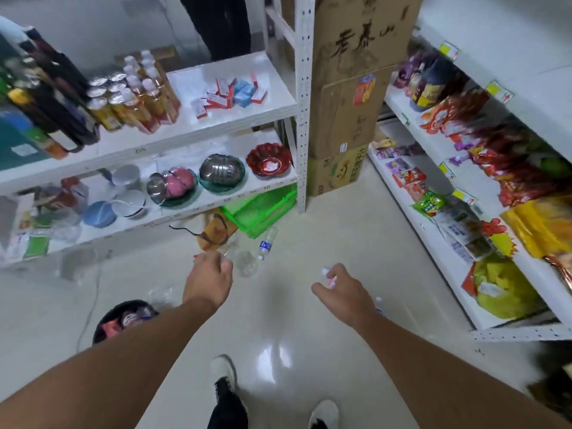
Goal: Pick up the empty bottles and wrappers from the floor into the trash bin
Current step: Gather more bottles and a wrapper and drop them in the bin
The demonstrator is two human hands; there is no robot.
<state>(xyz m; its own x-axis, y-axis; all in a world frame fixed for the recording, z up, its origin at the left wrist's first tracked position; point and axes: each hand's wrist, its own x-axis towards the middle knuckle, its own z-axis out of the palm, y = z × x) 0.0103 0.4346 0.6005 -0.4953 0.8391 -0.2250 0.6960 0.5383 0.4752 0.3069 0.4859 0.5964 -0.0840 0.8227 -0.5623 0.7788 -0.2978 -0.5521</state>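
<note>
Right hand (342, 291) clutching wrapper (328, 277); wrapper-filled bin (106, 317).

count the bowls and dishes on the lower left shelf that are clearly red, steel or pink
3. A red glass bowl sits at the shelf's right end, a steel bowl in a green dish beside it, then a pink bowl further left. Blurred items beyond may hide more.

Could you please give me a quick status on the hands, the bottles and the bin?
Left hand closed, contents unclear. Right hand grips a small wrapper. One clear bottle on floor ahead by green basket. Trash bin at left, path open.
</note>
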